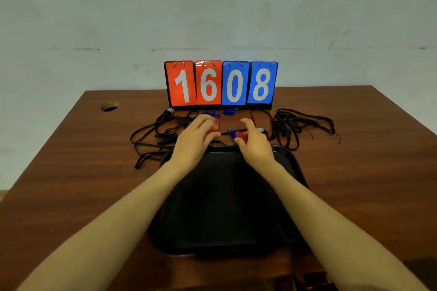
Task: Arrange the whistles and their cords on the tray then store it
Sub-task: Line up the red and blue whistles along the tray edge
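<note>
Your left hand point(196, 139) has its fingers curled round a red whistle point(214, 126). Your right hand point(255, 146) pinches a second red whistle point(241, 136), with a blue piece point(231, 131) just beside it. Both hands are just past the far rim of the tray point(291, 157).

More blue whistles point(209, 113) sit near the scoreboard point(221, 84), and a dark whistle point(169, 111) lies off to the left. The black cords are tangled in two heaps on the table point(71, 172), a left heap point(151, 140) and a right heap point(298, 125).

Handling, as a judgement:
- **Whistles:** They look like small, hard plastic, so light, rigid and a bit slick. Pinch the body across its sides.
- **Cords:** They are limp and will trail and snag. If a whistle is tied to one, lifting it probably drags the heap along. Whether these two are attached, I cannot tell. Gather loops rather than pulling on single strands.

**Tray:** It is shallow and black with a low rim. No whistle or cord shows on its floor, only your forearms over it. The low rim means things could slide off when you carry it, so keep it level and grip opposite edges.
</note>
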`<state>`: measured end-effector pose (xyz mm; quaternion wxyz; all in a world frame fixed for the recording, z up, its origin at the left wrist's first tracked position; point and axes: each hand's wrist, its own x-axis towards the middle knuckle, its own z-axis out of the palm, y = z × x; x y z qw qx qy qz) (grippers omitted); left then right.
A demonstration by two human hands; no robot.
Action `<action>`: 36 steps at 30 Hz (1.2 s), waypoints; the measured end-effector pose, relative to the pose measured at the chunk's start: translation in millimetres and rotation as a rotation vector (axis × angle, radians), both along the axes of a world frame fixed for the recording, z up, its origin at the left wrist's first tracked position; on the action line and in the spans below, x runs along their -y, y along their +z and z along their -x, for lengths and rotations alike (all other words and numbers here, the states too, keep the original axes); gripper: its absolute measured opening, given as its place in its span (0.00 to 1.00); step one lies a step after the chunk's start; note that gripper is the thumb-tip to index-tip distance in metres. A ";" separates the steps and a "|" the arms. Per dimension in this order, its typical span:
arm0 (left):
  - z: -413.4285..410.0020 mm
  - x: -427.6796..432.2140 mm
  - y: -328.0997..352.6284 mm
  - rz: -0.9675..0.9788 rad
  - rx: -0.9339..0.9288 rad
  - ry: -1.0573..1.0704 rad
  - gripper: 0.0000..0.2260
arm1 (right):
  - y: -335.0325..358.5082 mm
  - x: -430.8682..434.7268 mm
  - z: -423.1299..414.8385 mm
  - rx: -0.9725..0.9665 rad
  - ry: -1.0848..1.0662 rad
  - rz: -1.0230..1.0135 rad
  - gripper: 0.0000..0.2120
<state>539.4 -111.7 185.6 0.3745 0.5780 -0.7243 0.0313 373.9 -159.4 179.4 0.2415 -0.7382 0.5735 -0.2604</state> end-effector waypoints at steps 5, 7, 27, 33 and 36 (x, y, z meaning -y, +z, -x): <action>-10.3 -54.2 -28.0 -0.030 0.101 0.049 0.13 | -10.9 -27.8 -3.6 0.006 0.016 0.012 0.24; -17.1 -70.2 -37.2 -0.085 0.083 0.093 0.10 | -14.1 -39.1 -6.5 0.020 0.038 -0.002 0.23; -18.2 -85.3 -35.9 -0.433 0.187 0.198 0.24 | -18.6 -69.0 -17.3 -0.332 0.150 -0.101 0.18; -18.0 -79.0 -37.7 -0.563 0.205 0.171 0.19 | -12.7 -70.6 -7.9 -0.323 0.202 -0.211 0.25; -22.0 -78.0 -34.6 -0.633 0.124 0.286 0.23 | -14.6 -71.5 -11.7 -0.304 0.212 -0.192 0.22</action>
